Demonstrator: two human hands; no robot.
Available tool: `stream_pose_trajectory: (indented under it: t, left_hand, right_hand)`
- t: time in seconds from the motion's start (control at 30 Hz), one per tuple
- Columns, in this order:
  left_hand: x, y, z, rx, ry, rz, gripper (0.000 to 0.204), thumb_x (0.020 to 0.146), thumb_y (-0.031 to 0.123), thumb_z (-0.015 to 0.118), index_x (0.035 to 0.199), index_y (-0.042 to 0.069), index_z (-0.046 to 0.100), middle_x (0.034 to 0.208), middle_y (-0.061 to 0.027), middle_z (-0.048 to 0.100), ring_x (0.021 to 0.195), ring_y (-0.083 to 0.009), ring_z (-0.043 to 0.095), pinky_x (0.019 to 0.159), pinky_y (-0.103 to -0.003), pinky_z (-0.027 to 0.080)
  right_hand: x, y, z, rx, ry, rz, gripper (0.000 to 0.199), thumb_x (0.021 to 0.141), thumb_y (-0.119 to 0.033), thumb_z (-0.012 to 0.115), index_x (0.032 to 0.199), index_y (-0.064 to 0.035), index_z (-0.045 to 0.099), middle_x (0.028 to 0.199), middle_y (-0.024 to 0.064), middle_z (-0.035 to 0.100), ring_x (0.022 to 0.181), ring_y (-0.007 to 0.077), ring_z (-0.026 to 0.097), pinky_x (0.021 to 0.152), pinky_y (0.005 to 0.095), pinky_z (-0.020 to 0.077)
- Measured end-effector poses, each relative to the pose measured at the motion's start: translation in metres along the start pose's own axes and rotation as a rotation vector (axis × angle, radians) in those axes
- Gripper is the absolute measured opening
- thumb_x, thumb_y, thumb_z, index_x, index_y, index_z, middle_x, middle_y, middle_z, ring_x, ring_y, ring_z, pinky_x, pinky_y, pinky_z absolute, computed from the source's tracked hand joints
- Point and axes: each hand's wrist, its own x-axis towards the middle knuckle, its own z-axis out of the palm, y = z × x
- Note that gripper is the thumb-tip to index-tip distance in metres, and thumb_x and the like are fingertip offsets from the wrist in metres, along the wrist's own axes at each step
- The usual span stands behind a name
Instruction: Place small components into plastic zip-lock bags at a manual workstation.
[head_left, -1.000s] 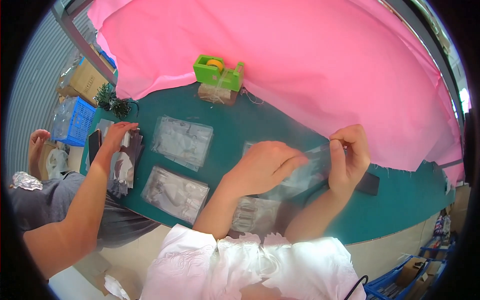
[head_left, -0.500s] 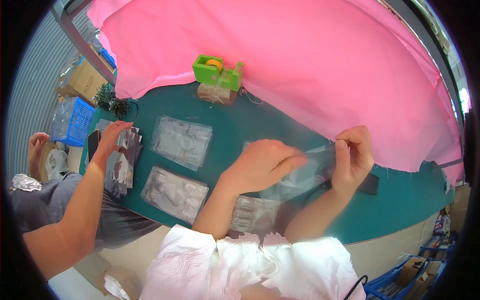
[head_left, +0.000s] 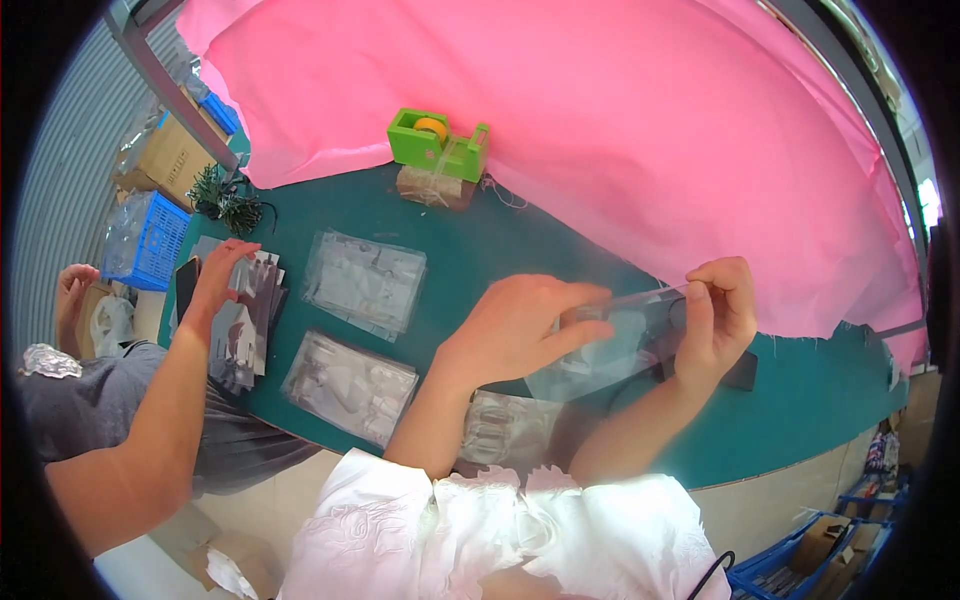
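A clear plastic bag (head_left: 612, 356) is stretched between my hands above the table. My right hand (head_left: 722, 315) pinches its upper right corner between thumb and bent fingers. My left hand (head_left: 515, 325) is at the bag's left edge, its thumb and forefinger closed around the film there, though the contact is partly hidden. Below my wrists lies a pile of clear flat packets (head_left: 500, 432), partly covered by the bag and my arms. Two more stacks rest to the left, a far packet stack (head_left: 365, 282) and a near packet stack (head_left: 350, 385).
A green tape dispenser (head_left: 438, 146) on a brown block stands at the back. Pink cloth (head_left: 620, 130) covers the far side. At left, a co-worker's hand (head_left: 215, 285) touches other film sheets, near a blue crate (head_left: 158, 243). A dark flat object (head_left: 740, 370) lies beyond my right wrist.
My right hand has moved slightly right with the bag's corner. My left hand, blurred before, is now steady at the other edge, and the film looks more taut.
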Motion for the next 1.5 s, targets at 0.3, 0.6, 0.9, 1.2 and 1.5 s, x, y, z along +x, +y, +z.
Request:
stream_pose_trajectory:
  t: [0.3, 0.6, 0.9, 1.2, 1.5]
  left_hand:
    - [-0.002, -0.017, 0.005, 0.075, -0.165, 0.039, 0.028, 0.088, 0.030, 0.062, 0.103, 0.008, 0.069, 0.071, -0.0086, 0.063, 0.069, -0.0248, 0.060, 0.062, -0.036, 0.045]
    - [-0.002, -0.012, 0.001, -0.026, -0.094, 0.031, 0.026, 0.089, 0.025, 0.061, 0.104, 0.005, 0.069, 0.074, -0.0107, 0.064, 0.070, -0.0264, 0.062, 0.062, -0.037, 0.047]
    - [-0.003, -0.006, -0.002, -0.049, -0.038, 0.001, 0.038, 0.085, 0.025, 0.067, 0.119, 0.008, 0.063, 0.075, -0.0086, 0.063, 0.069, -0.0215, 0.060, 0.060, -0.033, 0.046]
    - [-0.004, -0.025, 0.003, -0.009, -0.148, 0.119, 0.029, 0.086, 0.023, 0.065, 0.109, 0.005, 0.067, 0.078, -0.0100, 0.064, 0.073, -0.0230, 0.061, 0.065, -0.034, 0.047]
    - [-0.009, -0.004, -0.010, -0.131, 0.077, 0.027, 0.024, 0.083, 0.015, 0.067, 0.105, 0.006, 0.068, 0.078, -0.0060, 0.063, 0.077, -0.0215, 0.058, 0.071, -0.033, 0.046]
  right_hand:
    - [0.000, 0.001, -0.006, -0.027, 0.023, 0.013, 0.002, 0.079, 0.001, 0.058, 0.077, 0.0009, 0.056, 0.075, 0.0038, 0.050, 0.061, 0.0098, 0.042, 0.055, 0.0232, 0.0323]
    - [0.000, 0.005, -0.011, -0.028, 0.087, 0.030, 0.002, 0.080, 0.001, 0.057, 0.078, 0.0008, 0.056, 0.077, 0.0031, 0.051, 0.062, 0.0085, 0.041, 0.054, 0.0224, 0.0311]
    - [-0.004, 0.001, -0.016, -0.004, 0.090, 0.102, 0.005, 0.081, 0.005, 0.053, 0.081, 0.0005, 0.055, 0.082, 0.0017, 0.048, 0.075, 0.0089, 0.041, 0.066, 0.0205, 0.0327]
    - [-0.002, 0.004, -0.013, -0.014, 0.096, 0.066, 0.004, 0.081, 0.003, 0.054, 0.079, 0.0000, 0.055, 0.081, -0.0006, 0.047, 0.068, 0.0064, 0.037, 0.059, 0.0202, 0.0281]
    - [-0.002, 0.001, -0.015, 0.089, 0.155, 0.090, 0.004, 0.081, 0.002, 0.053, 0.078, -0.0005, 0.054, 0.082, 0.0010, 0.049, 0.068, 0.0068, 0.040, 0.059, 0.0216, 0.0316]
